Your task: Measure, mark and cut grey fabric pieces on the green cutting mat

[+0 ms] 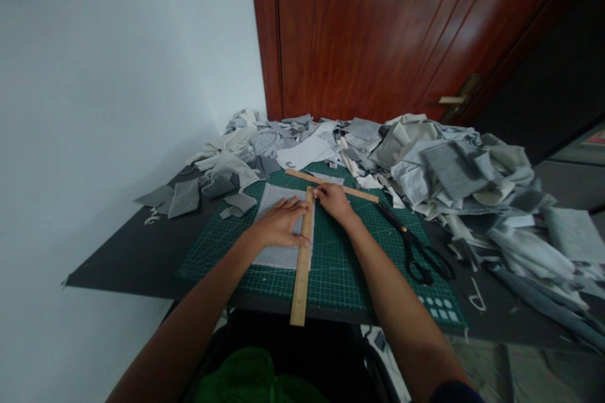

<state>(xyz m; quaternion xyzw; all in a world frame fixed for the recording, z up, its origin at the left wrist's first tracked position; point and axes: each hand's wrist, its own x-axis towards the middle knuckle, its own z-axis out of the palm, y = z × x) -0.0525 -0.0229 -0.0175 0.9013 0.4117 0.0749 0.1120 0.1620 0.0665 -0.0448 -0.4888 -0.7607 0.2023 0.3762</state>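
Note:
A wooden ruler [304,259] lies lengthwise along the right side of a light grey fabric piece [278,256], its near end reaching past the table's edge. My left hand [280,224] rests flat on the fabric, fingers spread, with fingertips and thumb pressing the ruler. At the ruler's far end, my right hand [333,200] has its fingers pinched together beside the ruler's right edge; whatever they hold is too small to make out. Under everything is a green cutting mat [343,280]. A second wooden ruler [358,192] lies crosswise just beyond my right hand.
Black-handled scissors [412,240] lie on the mat's right side. A large heap of grey and cream fabric scraps [454,169] covers the right and back of the dark table [137,258]. More scraps [184,197] lie at the left. Behind stands a brown wooden door [359,31].

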